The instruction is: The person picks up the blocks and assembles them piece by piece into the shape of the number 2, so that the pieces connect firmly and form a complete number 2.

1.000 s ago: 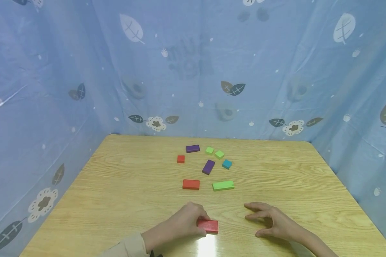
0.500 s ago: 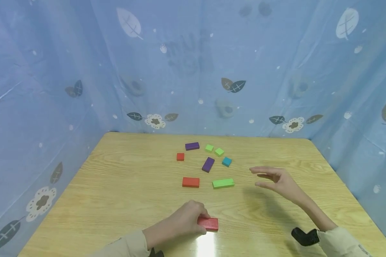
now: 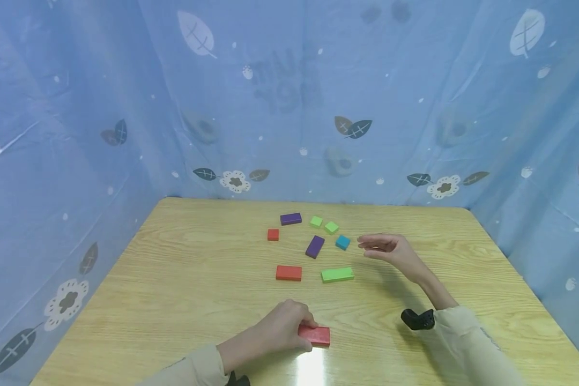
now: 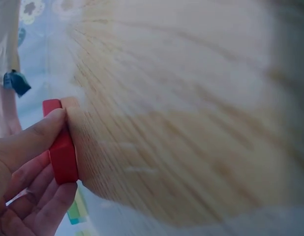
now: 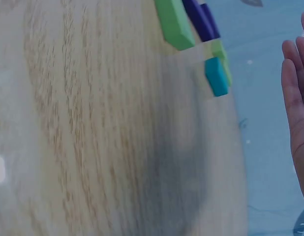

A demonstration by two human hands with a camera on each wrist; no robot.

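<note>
My left hand (image 3: 281,328) pinches a red rectangular block (image 3: 320,336) between thumb and fingers at the table's near side. In the left wrist view the thumb lies on one face of this red block (image 4: 63,155) and fingers touch its end. My right hand (image 3: 391,253) holds nothing and hovers above the table, its fingers extended toward the left. Just left of its fingertips lies a small blue block (image 3: 343,242). A long light-green block (image 3: 337,275) lies nearer to me, and beside it is another red rectangular block (image 3: 288,273).
Two purple blocks (image 3: 315,246), two small green blocks (image 3: 331,228) and a small red block (image 3: 273,235) lie farther back on the wooden table (image 3: 198,257). A blue patterned curtain (image 3: 280,150) surrounds the back and sides.
My right hand has risen and moved away from me across the table, then left toward the small blue block. The left hand keeps its hold on the red block in place.
</note>
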